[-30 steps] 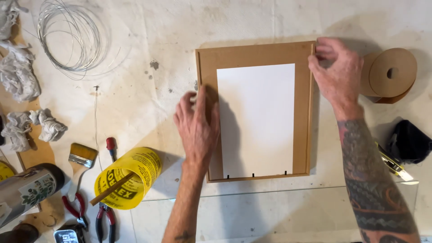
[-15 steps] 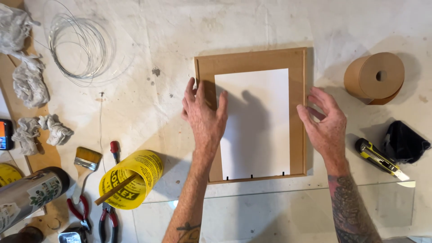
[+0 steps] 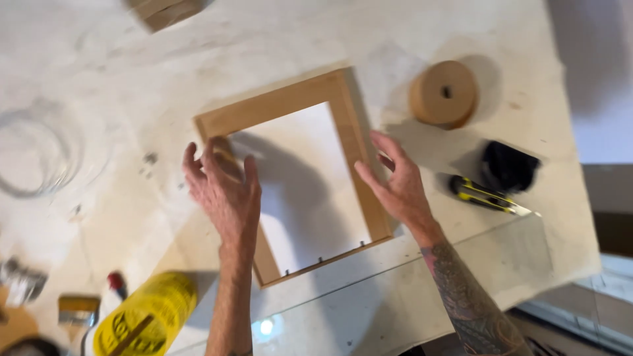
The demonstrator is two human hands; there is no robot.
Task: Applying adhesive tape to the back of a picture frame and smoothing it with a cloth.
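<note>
So the view has swung a lot compared to half a second ago; the whole bench sits at a tilt in frame now, and the wooden frame (image 3: 290, 109) with the white backing panel (image 3: 306, 184) lies face down in the middle of the table (image 3: 132, 66), angled instead of square to the view. It hasn't really gone anywhere on the bench, it's mostly the head that moved.

The hands have changed too. The left hand (image 3: 224, 191) was flat on the left rail; now it's lifted a bit, fingers spread and relaxed, gripping nothing, hovering over or just brushing that left rail. The right hand (image 3: 399, 188) has come in over the right rail, open too, fingers loosely extended. I can't tell if it's actually touching the wood.

To the right: the brown paper tape roll (image 3: 443, 93), the yellow-and-black utility knife (image 3: 484, 196) and a black cloth (image 3: 508, 168). Near left there's a yellow spool (image 3: 145, 316) and a brush (image 3: 78, 310); a wire coil (image 3: 36, 155) is at far left.

My read: the pressing-down bit is over and both hands are letting go.
</note>
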